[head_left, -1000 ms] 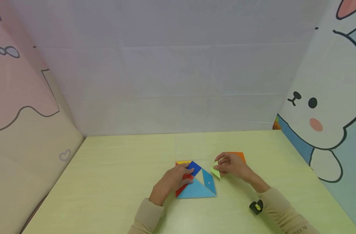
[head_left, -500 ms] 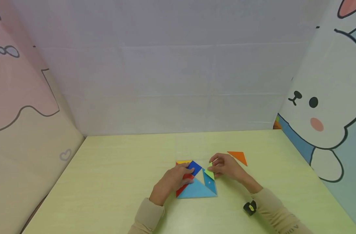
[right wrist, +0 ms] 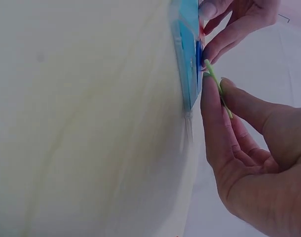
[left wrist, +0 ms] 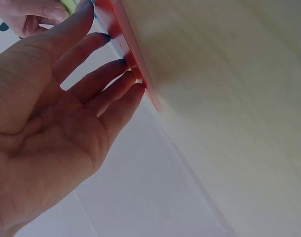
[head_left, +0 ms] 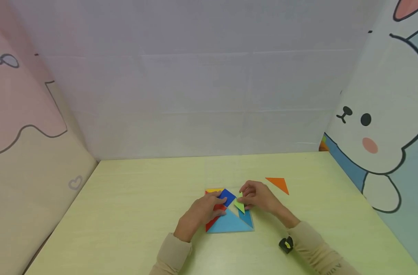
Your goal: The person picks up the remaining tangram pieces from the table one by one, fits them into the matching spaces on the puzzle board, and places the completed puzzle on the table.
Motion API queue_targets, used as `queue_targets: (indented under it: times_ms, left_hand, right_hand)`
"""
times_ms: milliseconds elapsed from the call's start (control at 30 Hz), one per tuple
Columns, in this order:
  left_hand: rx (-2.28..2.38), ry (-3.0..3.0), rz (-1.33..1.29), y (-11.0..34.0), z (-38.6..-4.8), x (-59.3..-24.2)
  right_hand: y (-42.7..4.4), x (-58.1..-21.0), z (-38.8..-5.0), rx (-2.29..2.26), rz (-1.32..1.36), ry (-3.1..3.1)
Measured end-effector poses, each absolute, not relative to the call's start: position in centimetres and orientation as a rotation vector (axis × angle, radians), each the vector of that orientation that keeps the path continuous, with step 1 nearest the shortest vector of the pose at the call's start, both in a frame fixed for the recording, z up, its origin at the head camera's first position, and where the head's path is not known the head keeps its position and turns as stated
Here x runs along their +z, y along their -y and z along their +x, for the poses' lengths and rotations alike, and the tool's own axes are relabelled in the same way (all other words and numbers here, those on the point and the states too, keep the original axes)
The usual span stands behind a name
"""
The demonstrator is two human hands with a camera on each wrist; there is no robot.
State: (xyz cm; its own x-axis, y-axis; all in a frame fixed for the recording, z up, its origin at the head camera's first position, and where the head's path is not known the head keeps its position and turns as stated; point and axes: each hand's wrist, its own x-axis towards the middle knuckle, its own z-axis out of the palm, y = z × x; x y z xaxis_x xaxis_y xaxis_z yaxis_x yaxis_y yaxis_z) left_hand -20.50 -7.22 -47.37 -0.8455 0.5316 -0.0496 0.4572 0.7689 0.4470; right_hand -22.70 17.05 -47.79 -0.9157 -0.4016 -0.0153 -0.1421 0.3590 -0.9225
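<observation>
A tangram lies partly assembled in a thin clear tray (right wrist: 189,129) on the table. In the head view it has a dark blue square (head_left: 227,197), a red triangle (head_left: 211,222), a large light blue triangle (head_left: 231,222), a blue parallelogram (head_left: 246,218) and a yellow piece (head_left: 214,190). My left hand (head_left: 200,212) rests over the red triangle and the square, fingers loosely extended. My right hand (head_left: 260,197) pinches a light green triangle (head_left: 240,206) between thumb and fingers. It is held tilted above the tray, beside the square and partly over the parallelogram.
An orange triangle (head_left: 279,185) lies on the table (head_left: 143,198) beyond my right hand. A black wrist camera (head_left: 286,245) sits by the right sleeve. A pale wall stands at the table's back, with cartoon-printed panels on both sides.
My right hand has carried the light green triangle leftward, from beside the tray to above it, uncovering the whole orange triangle. My left hand has stayed on the pieces.
</observation>
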Motion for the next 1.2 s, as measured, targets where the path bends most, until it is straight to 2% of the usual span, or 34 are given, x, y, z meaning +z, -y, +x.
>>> queue_targets:
  times_ms: [767,1200]
  left_hand:
    - [0.652,-2.782,0.792,7.3,-20.7,-47.7]
    - [0.662,-2.778,0.783,7.4,-20.6,-47.7]
  right_hand:
    - [-14.8,-47.8,-22.3,-1.462,-0.527,-2.496]
    - [-14.4,-47.8,-22.1,-1.095,-0.628,-2.833]
